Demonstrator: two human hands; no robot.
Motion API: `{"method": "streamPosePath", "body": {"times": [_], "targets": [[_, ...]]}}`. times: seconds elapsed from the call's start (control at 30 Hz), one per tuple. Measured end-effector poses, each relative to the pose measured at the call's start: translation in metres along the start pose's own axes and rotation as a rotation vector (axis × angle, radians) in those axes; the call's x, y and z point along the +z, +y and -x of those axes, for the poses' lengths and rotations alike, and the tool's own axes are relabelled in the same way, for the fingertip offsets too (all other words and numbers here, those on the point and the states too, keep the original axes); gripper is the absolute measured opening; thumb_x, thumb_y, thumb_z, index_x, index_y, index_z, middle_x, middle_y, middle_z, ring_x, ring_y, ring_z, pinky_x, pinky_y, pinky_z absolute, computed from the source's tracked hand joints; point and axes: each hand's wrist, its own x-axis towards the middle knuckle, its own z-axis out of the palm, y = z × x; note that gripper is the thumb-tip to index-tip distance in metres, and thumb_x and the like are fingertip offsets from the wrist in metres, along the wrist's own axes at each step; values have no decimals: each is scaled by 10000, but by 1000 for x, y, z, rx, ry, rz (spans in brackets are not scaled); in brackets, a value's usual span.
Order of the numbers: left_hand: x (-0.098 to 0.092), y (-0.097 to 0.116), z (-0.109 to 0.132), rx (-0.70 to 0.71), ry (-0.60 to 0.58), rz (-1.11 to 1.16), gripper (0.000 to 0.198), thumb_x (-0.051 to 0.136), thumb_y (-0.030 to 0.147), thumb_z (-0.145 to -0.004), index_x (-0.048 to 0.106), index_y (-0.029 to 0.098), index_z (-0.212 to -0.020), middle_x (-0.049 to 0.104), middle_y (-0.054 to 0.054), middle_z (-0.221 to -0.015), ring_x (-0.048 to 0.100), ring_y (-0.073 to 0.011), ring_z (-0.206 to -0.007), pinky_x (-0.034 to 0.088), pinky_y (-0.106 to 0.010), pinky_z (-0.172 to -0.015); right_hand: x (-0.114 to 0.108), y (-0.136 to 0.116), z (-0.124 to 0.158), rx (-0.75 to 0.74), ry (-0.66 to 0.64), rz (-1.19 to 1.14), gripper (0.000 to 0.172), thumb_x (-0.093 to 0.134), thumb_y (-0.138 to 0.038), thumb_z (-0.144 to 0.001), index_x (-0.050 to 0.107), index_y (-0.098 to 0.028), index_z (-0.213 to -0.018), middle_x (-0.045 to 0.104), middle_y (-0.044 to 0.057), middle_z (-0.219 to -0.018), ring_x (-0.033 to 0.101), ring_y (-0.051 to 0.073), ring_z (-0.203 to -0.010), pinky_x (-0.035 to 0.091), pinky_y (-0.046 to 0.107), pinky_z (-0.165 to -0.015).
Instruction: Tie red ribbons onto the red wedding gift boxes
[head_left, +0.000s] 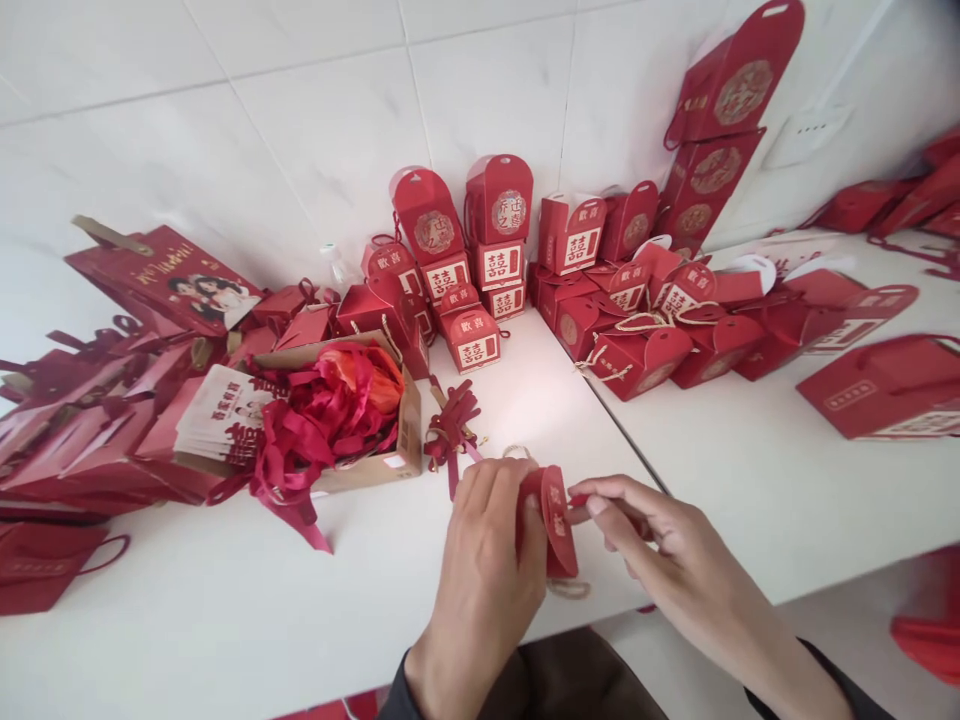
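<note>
My left hand [484, 560] is closed around a small red gift box [553, 520] with gold characters, held just above the white table's [225, 620] front edge. My right hand [660, 545] pinches a red flap or ribbon end at the box's right side. A twine cord [568, 588] hangs from under the box. A bunch of red tassel ribbons [452, 428] lies just beyond my left hand.
An open cardboard box [405, 430] stuffed with red ribbons sits left of centre. Flat red paper bags [82, 430] pile up at the left. Several folded red gift boxes [480, 260] stand against the tiled wall, and more lie on the right table [750, 470].
</note>
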Motion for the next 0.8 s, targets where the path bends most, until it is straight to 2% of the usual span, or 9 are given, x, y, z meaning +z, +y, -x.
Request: {"method": "streamPosePath", "body": {"times": [0.07,0.17,0.33,0.5,0.67,0.8], "targets": [[-3,0,4,-6,10,15,266,512,70,-958,592,214,-1167,655,-56,-1091,585,-206,-1015,523,-389,-896,2,-1,3,11,-56,-12,396,469,-593,-1035,654,-267,-1163,471,-59,-662,400,131,-550,361,242,-482],[-7,-2,9,-7,11,24,222,541,98,-957,644,227,-1105,648,-55,-1141,561,-209,-1108,498,-396,-973,4,-2,3,-30,-80,5,345,474,-564,-1045,656,-283,-1125,549,-53,-693,446,132,-552,373,245,-483],[-15,-3,15,-24,10,27,202,549,140,-976,668,250,-1096,639,-60,-1176,548,-215,-1176,489,-412,-1021,4,-9,3,-188,-58,225,224,485,-395,-1049,670,-278,-999,704,-32,-832,626,152,-690,480,280,-677],[-16,-2,16,-18,11,17,202,560,147,-975,673,260,-1099,636,-61,-1196,538,-224,-1192,489,-430,-1031,-1,-9,7,-290,23,399,198,464,-302,-1046,661,-281,-1041,733,8,-977,707,202,-857,525,338,-763],[-14,-2,15,-21,32,9,185,560,154,-979,678,260,-1073,643,-58,-1195,530,-229,-1218,481,-440,-1041,-8,-12,8,-383,26,538,225,457,-259,-1046,681,-273,-1042,735,13,-937,716,218,-835,535,364,-732],[-14,0,14,-14,32,5,192,562,152,-980,685,271,-1066,646,-43,-1194,527,-220,-1231,472,-430,-1051,-9,-18,5,-390,24,567,217,481,-227,-1032,696,-257,-1039,735,9,-913,720,218,-804,538,360,-693]]}}
